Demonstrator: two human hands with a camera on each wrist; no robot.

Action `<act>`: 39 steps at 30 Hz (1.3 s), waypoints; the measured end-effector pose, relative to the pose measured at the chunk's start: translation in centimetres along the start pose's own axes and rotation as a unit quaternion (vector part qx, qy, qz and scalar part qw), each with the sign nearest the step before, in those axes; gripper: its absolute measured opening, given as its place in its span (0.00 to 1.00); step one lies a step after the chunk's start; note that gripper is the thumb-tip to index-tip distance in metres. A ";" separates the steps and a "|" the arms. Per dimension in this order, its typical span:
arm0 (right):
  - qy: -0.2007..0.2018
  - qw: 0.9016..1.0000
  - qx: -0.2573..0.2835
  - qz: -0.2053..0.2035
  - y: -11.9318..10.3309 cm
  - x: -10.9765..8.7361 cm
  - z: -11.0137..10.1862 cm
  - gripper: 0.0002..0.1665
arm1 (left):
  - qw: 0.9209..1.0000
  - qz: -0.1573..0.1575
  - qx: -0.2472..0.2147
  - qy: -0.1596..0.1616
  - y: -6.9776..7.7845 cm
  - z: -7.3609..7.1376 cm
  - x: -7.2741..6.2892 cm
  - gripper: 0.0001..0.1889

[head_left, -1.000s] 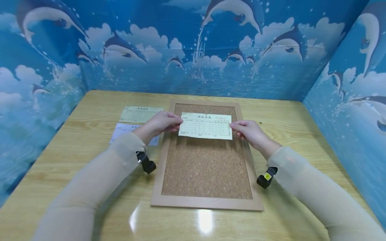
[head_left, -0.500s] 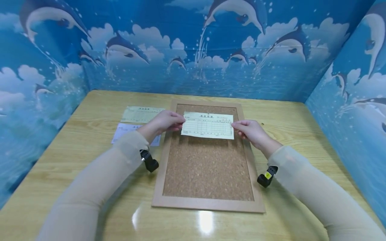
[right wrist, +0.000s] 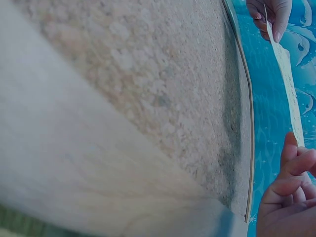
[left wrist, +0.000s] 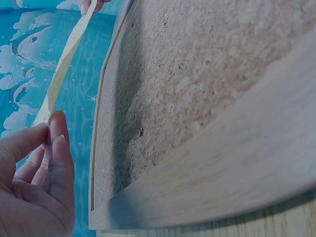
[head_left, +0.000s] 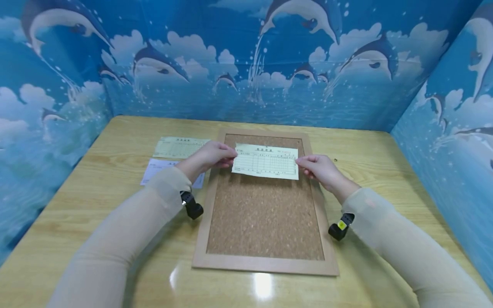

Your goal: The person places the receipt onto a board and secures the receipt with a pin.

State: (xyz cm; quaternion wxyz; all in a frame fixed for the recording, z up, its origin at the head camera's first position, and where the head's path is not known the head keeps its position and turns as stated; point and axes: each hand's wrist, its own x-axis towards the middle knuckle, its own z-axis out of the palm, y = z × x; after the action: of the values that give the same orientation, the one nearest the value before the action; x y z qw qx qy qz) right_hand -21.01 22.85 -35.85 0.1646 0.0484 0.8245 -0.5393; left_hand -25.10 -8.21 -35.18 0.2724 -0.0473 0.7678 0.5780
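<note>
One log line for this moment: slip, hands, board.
slip: held above corkboard, not touching | left hand: pinching left end | right hand: pinching right end | two other slips: on table, left of corkboard

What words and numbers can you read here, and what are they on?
None can be read for sure.
Held paper: printed heading and reddish print, too blurred.
Green paper: print too small.
Purplish paper: print too small.
Yellow sticker on right wrist camera: any mark too blurred.

Print on the paper slips (head_left: pixel 265 161) is too small to read.
</note>
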 end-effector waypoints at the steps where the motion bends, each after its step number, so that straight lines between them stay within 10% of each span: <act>1: 0.000 1.000 0.000 -0.001 0.0 0.0 0.0 0.20 | 1.000 0.001 0.001 0.000 0.0 0.0 0.0 0.14; 39: -0.001 0.999 -0.032 0.006 -0.1 2.0 -0.5 0.20 | 0.999 -0.023 0.022 0.025 0.6 0.1 2.4 0.11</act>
State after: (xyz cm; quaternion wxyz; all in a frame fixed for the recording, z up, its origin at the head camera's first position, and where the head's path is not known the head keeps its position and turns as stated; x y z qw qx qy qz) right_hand -23.03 23.05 -36.27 0.1704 0.0478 0.8408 -0.5115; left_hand -27.33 -7.32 -35.79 0.2678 -0.0731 0.7857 0.5529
